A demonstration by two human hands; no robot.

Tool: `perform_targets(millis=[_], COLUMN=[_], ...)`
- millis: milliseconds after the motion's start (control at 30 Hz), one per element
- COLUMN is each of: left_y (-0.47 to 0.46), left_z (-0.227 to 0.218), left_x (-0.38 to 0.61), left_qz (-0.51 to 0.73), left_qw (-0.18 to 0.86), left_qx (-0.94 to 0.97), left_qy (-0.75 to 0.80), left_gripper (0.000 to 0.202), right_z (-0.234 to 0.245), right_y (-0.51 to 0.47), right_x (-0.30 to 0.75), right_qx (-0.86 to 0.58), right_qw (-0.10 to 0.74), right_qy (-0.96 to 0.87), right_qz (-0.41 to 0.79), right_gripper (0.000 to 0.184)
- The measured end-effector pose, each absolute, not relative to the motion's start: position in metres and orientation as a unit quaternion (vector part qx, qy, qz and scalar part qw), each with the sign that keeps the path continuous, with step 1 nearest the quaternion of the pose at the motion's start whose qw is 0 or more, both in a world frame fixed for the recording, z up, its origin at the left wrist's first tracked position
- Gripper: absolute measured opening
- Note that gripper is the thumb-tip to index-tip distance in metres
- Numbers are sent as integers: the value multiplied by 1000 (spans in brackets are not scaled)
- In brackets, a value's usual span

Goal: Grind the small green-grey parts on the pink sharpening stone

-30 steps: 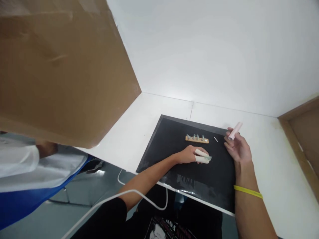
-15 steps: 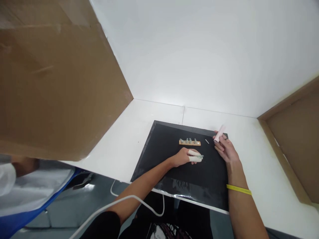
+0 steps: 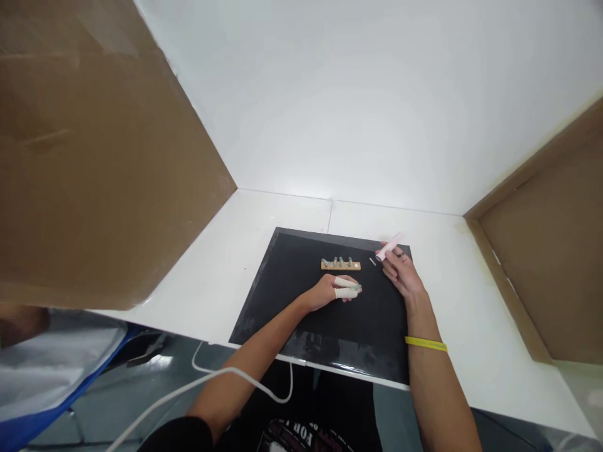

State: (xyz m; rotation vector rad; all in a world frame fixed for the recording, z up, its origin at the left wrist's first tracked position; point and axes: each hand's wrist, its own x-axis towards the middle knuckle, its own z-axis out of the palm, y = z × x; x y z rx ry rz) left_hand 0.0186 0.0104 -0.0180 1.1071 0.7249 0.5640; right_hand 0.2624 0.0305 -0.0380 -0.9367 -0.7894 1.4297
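Tube (image 3: 390, 246) slants in the pinching right hand (image 3: 404, 275), while the left hand (image 3: 328, 291) pinches a greenish piece (image 3: 358, 288), held low, seemingly for steadiness.

The only view comes from a camera worn on the person's head, facing forward and down across a white table (image 3: 198, 270). It sits above the table's near side, so the person's black clothing (image 3: 339, 402) shows at the nearest edge and both forearms (image 3: 433, 383) reach away from it. The left hand (image 3: 332, 290) and right hand (image 3: 400, 271) look small, at middle range over a black mat (image 3: 277, 295) slightly right of centre. The wide view takes in a white wall (image 3: 311, 94) on the far side and brown panels (image 3: 103, 163) left and right, the left one looming larger.
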Motion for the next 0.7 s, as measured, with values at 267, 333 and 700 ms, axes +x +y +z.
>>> perform_targets(millis=[267,333,700], left_y=[8,7,65], left_z=[-14,-11,71], left_x=[14,15,41], left_qz=[261,269,419], left_qw=[730,719,569], left_qx=[534,547,665], left_qy=[338,334,244], left_gripper=[39,39,21], right_z=[-39,-40,-36], right_y=[30,30,28], right_x=[257,256,254], right_qx=[-393,-396,-417], right_qw=[606,605,609], right_qy=[-333,-332,-323], right_qz=[606,606,592], right_gripper=[45,41,48])
